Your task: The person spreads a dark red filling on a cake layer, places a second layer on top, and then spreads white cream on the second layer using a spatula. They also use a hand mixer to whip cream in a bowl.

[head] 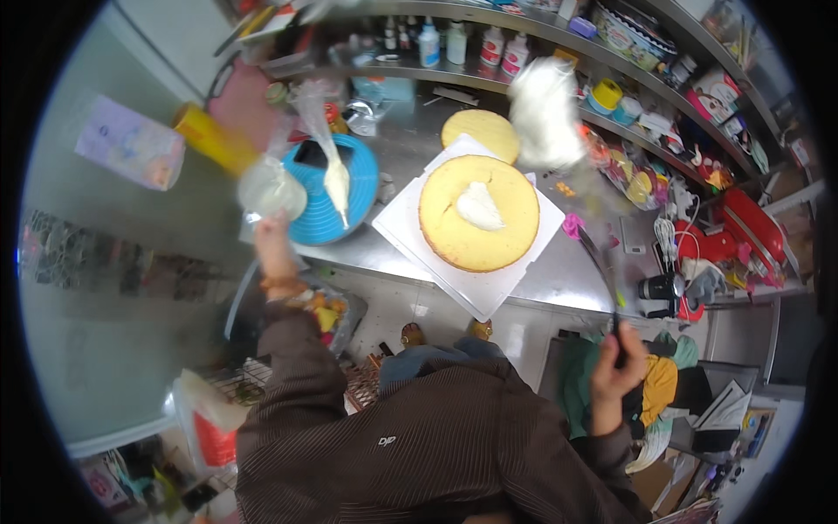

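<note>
My left hand [272, 237], blurred, is at the lower edge of a translucent plastic container [275, 191] and appears to grip it. The container holds something whitish and overlaps a blue ribbed turntable [301, 230]. On that turntable lie a filled piping bag [337, 187] and a black phone-like object [314, 154]. In my right hand [619, 367] is the black handle of a long spatula or knife [601, 259], its blade angled up over the steel counter. A round sponge cake layer [452, 242] sits on a white board [481, 295], with a cream dollop [481, 206] on top.
Another sponge layer [481, 124] lies behind the board. A blurred white object [550, 118] stands or hangs at its right. Bottles [429, 46] line the shelf above the steel counter [543, 281]. At right is a red stand mixer [753, 226]; a bin [340, 321] stands below at left.
</note>
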